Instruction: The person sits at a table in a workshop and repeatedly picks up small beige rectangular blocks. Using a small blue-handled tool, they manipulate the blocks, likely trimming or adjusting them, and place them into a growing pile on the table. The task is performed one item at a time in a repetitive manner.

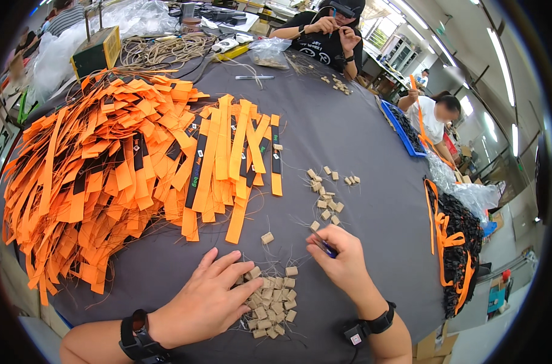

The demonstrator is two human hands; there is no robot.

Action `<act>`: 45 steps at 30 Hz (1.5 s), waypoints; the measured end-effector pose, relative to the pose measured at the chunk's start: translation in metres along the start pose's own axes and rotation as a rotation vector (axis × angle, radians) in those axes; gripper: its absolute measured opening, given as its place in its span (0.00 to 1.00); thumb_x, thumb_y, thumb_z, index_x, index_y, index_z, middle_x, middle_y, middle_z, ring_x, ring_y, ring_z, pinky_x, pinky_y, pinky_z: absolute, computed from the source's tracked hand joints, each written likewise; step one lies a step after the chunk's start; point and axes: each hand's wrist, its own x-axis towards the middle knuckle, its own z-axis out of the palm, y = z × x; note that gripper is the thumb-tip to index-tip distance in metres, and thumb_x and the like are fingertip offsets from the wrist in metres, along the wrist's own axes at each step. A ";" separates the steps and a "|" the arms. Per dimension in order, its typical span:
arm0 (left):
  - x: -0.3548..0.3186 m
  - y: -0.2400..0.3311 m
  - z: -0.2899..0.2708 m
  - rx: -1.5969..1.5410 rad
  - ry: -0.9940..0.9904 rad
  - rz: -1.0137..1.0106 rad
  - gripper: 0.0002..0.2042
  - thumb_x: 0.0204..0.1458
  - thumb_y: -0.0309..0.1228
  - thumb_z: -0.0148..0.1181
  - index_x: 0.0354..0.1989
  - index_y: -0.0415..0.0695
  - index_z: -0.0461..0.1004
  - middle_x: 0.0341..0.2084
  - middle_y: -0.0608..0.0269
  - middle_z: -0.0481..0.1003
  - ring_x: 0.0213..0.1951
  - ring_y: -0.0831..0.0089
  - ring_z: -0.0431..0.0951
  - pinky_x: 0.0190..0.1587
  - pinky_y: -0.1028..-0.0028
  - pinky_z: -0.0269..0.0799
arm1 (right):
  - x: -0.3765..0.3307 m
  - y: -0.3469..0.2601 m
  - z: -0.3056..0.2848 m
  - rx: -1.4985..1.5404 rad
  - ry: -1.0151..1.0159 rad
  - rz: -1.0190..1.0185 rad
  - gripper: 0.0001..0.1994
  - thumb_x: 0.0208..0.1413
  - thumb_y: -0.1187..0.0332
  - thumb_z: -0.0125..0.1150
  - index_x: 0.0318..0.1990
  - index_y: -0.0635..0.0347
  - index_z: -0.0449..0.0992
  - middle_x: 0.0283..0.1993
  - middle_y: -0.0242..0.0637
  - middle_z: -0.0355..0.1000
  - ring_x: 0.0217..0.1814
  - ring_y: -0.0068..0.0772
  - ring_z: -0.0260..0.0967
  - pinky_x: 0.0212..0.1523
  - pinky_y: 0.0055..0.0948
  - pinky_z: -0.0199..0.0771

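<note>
Head view: left hand point(208, 300) lies flat, fingers spread, palm down, on the edge of a heap of small tan cardboard squares with thin strings point(273, 306), on the dark grey round table point(349, 121). Right hand point(343, 258) is closed in a pinch around a slim purple-handled metal tool point(324, 245), just right of the heap. Loose squares point(327, 197) are scattered beyond. A large pile of orange paper strip tags point(118, 170) lies to the left.
</note>
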 end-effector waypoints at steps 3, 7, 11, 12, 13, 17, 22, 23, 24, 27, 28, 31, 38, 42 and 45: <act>0.001 -0.002 0.000 0.002 -0.006 -0.003 0.23 0.47 0.34 0.65 0.54 0.48 0.70 0.54 0.55 0.65 0.61 0.51 0.60 0.62 0.45 0.52 | 0.024 -0.002 0.021 0.143 -0.054 -0.028 0.12 0.47 0.77 0.65 0.40 0.65 0.74 0.31 0.36 0.68 0.30 0.28 0.67 0.32 0.24 0.67; 0.000 0.000 -0.001 0.002 -0.013 -0.002 0.24 0.47 0.34 0.65 0.54 0.48 0.70 0.55 0.55 0.65 0.61 0.51 0.60 0.62 0.45 0.52 | 0.039 -0.020 0.032 0.044 -0.184 -0.031 0.15 0.46 0.76 0.66 0.43 0.62 0.75 0.34 0.36 0.70 0.36 0.29 0.69 0.37 0.25 0.68; 0.001 0.000 -0.001 -0.023 -0.008 -0.005 0.23 0.46 0.33 0.65 0.53 0.50 0.71 0.55 0.55 0.65 0.61 0.51 0.59 0.62 0.45 0.51 | 0.040 -0.014 0.039 -0.114 -0.216 -0.026 0.11 0.48 0.70 0.66 0.40 0.60 0.75 0.31 0.36 0.70 0.30 0.34 0.70 0.33 0.30 0.70; 0.001 -0.001 0.000 -0.031 -0.006 -0.003 0.22 0.46 0.33 0.65 0.53 0.50 0.72 0.55 0.55 0.65 0.61 0.51 0.59 0.63 0.45 0.51 | 0.038 -0.006 0.038 -0.038 -0.184 0.019 0.11 0.48 0.71 0.65 0.39 0.60 0.75 0.31 0.36 0.70 0.30 0.32 0.70 0.33 0.30 0.70; 0.002 -0.002 0.001 -0.044 -0.008 0.000 0.22 0.46 0.33 0.65 0.52 0.51 0.72 0.55 0.55 0.65 0.61 0.50 0.59 0.63 0.45 0.51 | 0.037 0.006 0.036 0.037 -0.151 0.066 0.10 0.49 0.71 0.65 0.39 0.61 0.75 0.30 0.37 0.70 0.29 0.29 0.69 0.32 0.29 0.70; 0.001 -0.001 -0.001 -0.081 0.005 -0.013 0.18 0.47 0.29 0.63 0.49 0.52 0.75 0.54 0.54 0.65 0.62 0.50 0.59 0.63 0.44 0.50 | 0.047 0.008 0.011 0.282 0.366 0.173 0.07 0.52 0.77 0.59 0.39 0.66 0.74 0.33 0.33 0.73 0.29 0.21 0.67 0.32 0.24 0.70; 0.003 0.001 -0.002 -0.114 0.002 -0.038 0.16 0.44 0.20 0.56 0.42 0.50 0.75 0.54 0.55 0.66 0.62 0.49 0.59 0.64 0.45 0.49 | 0.016 -0.009 -0.006 0.265 0.062 0.156 0.07 0.52 0.79 0.60 0.39 0.67 0.74 0.34 0.32 0.72 0.33 0.20 0.68 0.36 0.22 0.70; 0.001 0.000 -0.001 -0.126 0.012 -0.049 0.16 0.44 0.19 0.55 0.41 0.50 0.75 0.54 0.55 0.66 0.62 0.50 0.59 0.65 0.46 0.48 | 0.008 -0.013 -0.007 0.250 -0.039 0.154 0.07 0.52 0.79 0.60 0.39 0.67 0.74 0.34 0.32 0.72 0.33 0.20 0.68 0.37 0.22 0.70; 0.000 0.000 -0.001 -0.139 0.023 -0.060 0.16 0.43 0.17 0.53 0.40 0.49 0.75 0.54 0.55 0.67 0.62 0.50 0.60 0.65 0.46 0.48 | 0.004 -0.014 -0.005 0.252 -0.077 0.181 0.07 0.50 0.78 0.62 0.37 0.68 0.75 0.33 0.32 0.70 0.33 0.20 0.67 0.37 0.21 0.68; 0.003 0.003 -0.001 -0.150 0.039 -0.124 0.14 0.43 0.17 0.52 0.38 0.48 0.74 0.53 0.56 0.67 0.62 0.51 0.61 0.66 0.48 0.48 | -0.012 -0.010 -0.006 0.251 -0.161 0.221 0.07 0.49 0.77 0.64 0.37 0.66 0.75 0.30 0.33 0.68 0.30 0.21 0.64 0.33 0.22 0.65; 0.004 0.003 -0.001 -0.162 0.062 -0.131 0.14 0.43 0.16 0.52 0.37 0.47 0.74 0.52 0.56 0.68 0.62 0.52 0.62 0.65 0.49 0.49 | -0.018 -0.004 -0.002 0.229 -0.159 0.219 0.08 0.49 0.77 0.64 0.37 0.66 0.75 0.30 0.33 0.67 0.30 0.22 0.64 0.32 0.22 0.65; 0.006 0.003 0.000 -0.149 0.056 -0.132 0.13 0.43 0.16 0.52 0.37 0.46 0.74 0.51 0.56 0.69 0.61 0.52 0.63 0.65 0.49 0.49 | -0.028 0.004 0.006 0.196 -0.138 0.203 0.10 0.48 0.77 0.64 0.39 0.65 0.75 0.30 0.33 0.66 0.29 0.24 0.64 0.32 0.23 0.65; 0.006 0.005 0.002 -0.150 0.081 -0.127 0.14 0.45 0.18 0.54 0.41 0.46 0.75 0.50 0.57 0.70 0.61 0.53 0.64 0.65 0.49 0.50 | -0.029 -0.008 0.013 0.001 -0.129 0.085 0.13 0.44 0.76 0.65 0.40 0.59 0.75 0.32 0.33 0.68 0.32 0.32 0.70 0.32 0.29 0.69; 0.005 0.001 0.003 -0.167 0.124 -0.110 0.13 0.46 0.19 0.56 0.41 0.45 0.75 0.47 0.58 0.71 0.59 0.54 0.66 0.64 0.49 0.52 | -0.029 -0.011 0.014 -0.034 -0.133 0.110 0.12 0.43 0.77 0.64 0.38 0.59 0.74 0.32 0.34 0.69 0.34 0.34 0.73 0.33 0.30 0.71; 0.003 0.003 0.001 -0.194 0.195 -0.117 0.12 0.46 0.18 0.56 0.39 0.44 0.76 0.41 0.61 0.74 0.56 0.56 0.69 0.62 0.54 0.57 | -0.032 -0.004 0.016 0.010 -0.079 0.052 0.12 0.42 0.78 0.63 0.37 0.62 0.74 0.30 0.35 0.69 0.32 0.34 0.73 0.33 0.30 0.72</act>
